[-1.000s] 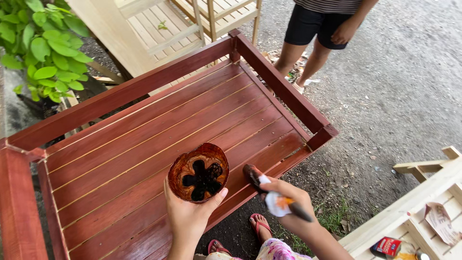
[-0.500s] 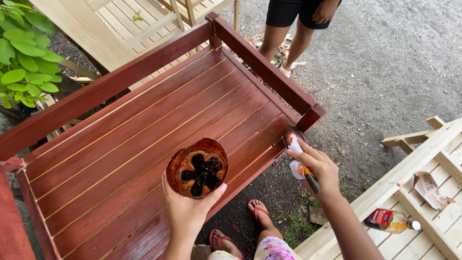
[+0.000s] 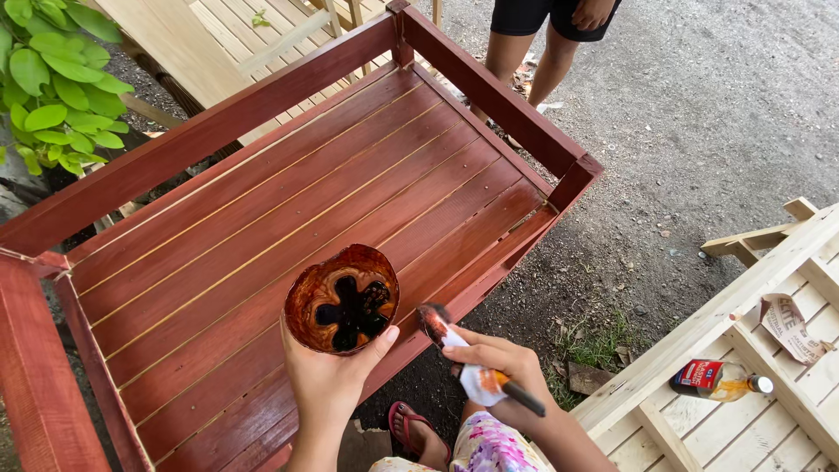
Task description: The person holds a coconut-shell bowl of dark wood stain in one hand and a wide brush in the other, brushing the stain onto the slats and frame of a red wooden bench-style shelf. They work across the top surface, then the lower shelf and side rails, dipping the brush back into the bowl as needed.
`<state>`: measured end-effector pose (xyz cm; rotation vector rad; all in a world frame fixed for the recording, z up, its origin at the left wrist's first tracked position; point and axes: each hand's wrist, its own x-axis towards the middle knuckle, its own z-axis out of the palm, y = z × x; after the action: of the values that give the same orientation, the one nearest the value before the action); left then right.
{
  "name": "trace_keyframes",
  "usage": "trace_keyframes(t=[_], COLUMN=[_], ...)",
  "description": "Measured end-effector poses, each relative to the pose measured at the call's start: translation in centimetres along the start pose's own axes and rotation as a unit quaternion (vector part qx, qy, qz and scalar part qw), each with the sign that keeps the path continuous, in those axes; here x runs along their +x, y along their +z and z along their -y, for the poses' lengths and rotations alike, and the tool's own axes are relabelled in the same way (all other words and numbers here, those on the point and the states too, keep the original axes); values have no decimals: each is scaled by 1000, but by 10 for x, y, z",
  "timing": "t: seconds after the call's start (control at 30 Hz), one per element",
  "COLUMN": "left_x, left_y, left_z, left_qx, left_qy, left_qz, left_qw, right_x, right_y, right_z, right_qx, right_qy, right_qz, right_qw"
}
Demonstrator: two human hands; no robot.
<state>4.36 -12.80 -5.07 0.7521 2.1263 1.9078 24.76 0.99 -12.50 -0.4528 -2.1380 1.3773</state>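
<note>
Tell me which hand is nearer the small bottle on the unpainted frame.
Right. The right hand, gripping the brush, is closer to the bottle; the left hand holds the cup, farther away.

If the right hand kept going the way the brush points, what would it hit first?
The right hand aims its brush up-left, so it would likely meet the cup held in the left hand first. Depth is unclear; it may pass beside it to the red bench.

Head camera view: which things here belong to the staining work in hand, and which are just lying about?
In use:
left hand cupping the cut bottle base of dark stain
right hand gripping the brush
red-brown slatted frame

Lying about:
small bottle and torn paper on the bare wood frame
leafy plant
</note>
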Motion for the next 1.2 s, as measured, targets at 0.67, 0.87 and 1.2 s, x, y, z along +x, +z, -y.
trace_keyframes(t=[0.67, 0.87, 1.2], left_x=[-31, -29, -34], left_y=[17, 24, 55], left_z=[3, 2, 1], left_qx=[-20, 20, -61], left_qy=[-10, -24, -24], left_qz=[32, 40, 67], left_qw=[999, 999, 996], right_x=[52, 7, -44], right_y=[-45, 14, -6], right_z=[-81, -61, -42], right_qx=[-69, -7, -19], right_qy=[-8, 59, 89], right_qz=[-437, -372, -274], right_qw=[897, 926, 957])
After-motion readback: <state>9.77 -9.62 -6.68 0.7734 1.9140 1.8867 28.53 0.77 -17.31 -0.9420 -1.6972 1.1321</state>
